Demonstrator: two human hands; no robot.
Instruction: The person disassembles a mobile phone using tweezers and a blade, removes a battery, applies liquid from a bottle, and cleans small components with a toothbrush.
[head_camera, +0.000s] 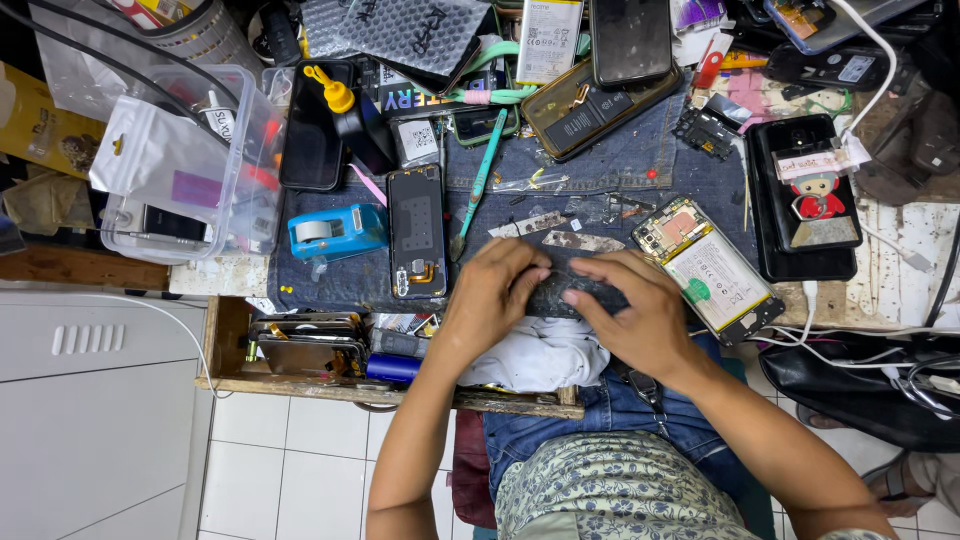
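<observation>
- Nearest, the person's lap carries a white cloth (540, 362), just under both hands at the front edge of the desk (900, 270).
- The left hand (492, 292) and right hand (635, 315) together clasp a dark phone part (575, 292), flat and scuffed, over the denim mat (620, 160); left fingers (525, 262) curl over its top edge, right fingers (590, 282) press on its face.
- Judgement: pressing hard from both sides could bend or crack the dark phone part, since most of it is hidden and unsupported at the desk's edge.
- Just right lies an opened phone with bare battery (708, 270); a slipping hand could knock it off or nick the cell.
- Left of the hands stands a phone back shell (417, 232), then a blue tape dispenser (335, 230).
- Beyond, a teal tool (480, 180) and small metal strips (580, 240) lie loose; a sweeping sleeve could scatter them.
- Farthest, more phones and a clear plastic box (190, 160) crowd the rear.
</observation>
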